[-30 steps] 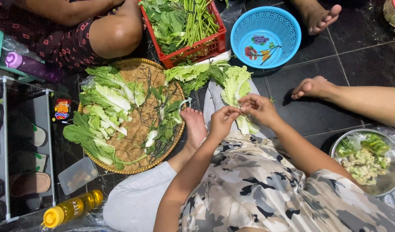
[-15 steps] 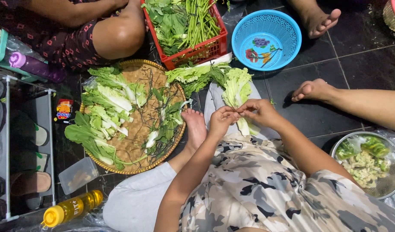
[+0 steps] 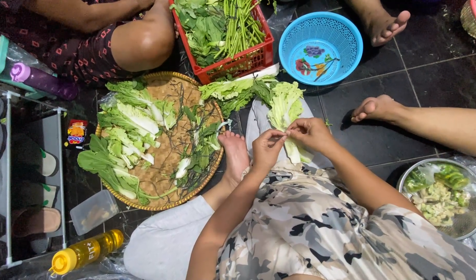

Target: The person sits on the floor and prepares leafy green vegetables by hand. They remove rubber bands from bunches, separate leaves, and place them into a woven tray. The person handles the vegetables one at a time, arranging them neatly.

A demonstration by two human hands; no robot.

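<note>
Centrally, a pale green leafy cabbage leaf with a white stalk is laid over the person's lap, its long axis running up and down in the view, the frilly leaf end pointing away from the person and the stalk end toward the body. Its stalk is pinched by the left hand and the right hand, both with fingers closed narrowly on it, fingertips nearly touching. Just beyond the leaf a red plastic crate of greens and a blue plastic colander are seen; to the left a round woven tray of leaves is set on the dark tiled floor.
</note>
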